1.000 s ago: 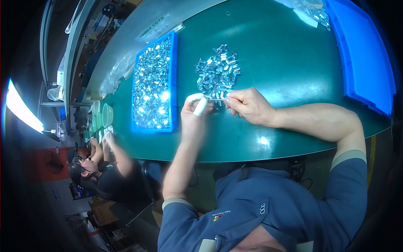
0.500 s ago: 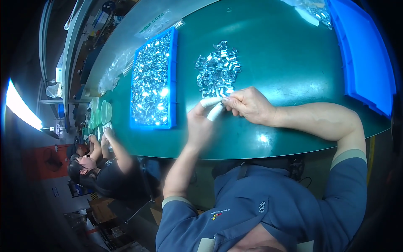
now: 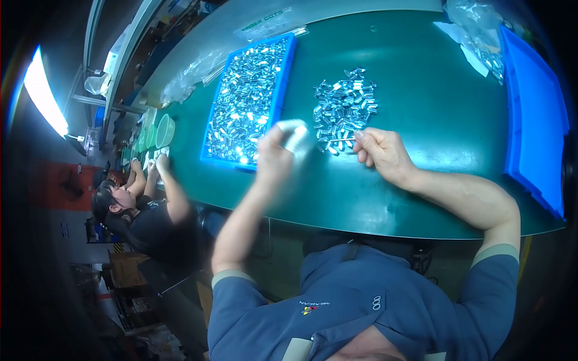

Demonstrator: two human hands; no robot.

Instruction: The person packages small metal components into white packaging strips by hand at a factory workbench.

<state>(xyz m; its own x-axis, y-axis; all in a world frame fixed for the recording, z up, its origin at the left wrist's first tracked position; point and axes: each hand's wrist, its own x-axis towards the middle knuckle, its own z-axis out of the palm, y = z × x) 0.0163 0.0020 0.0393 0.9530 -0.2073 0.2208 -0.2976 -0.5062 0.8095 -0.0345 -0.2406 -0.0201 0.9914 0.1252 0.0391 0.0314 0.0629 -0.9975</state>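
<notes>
My right hand (image 3: 386,155) pinches a thin metal pin-like tool (image 3: 343,139) between thumb and forefinger, its tip pointing left over the near edge of a loose pile of small shiny metal pieces (image 3: 344,102). My left hand (image 3: 276,157), with white finger cots (image 3: 296,137) on thumb and forefinger, hovers beside the right edge of a blue tray (image 3: 280,81) full of similar metal pieces. Motion smears its fingers, so whether anything is between them cannot be made out. A gap separates the two hands.
Another blue tray (image 3: 536,120) stands at the right end of the green table (image 3: 433,78). Clear plastic bags (image 3: 475,30) and white paper lie at the back right. More plastic film (image 3: 186,78) is at the back left. A co-worker (image 3: 144,210) sits at far left near green bowls (image 3: 165,131).
My hands were together at the pile's near edge. The left has moved away left toward the full tray; the right stays by the pile with the tool now showing. The view has shifted.
</notes>
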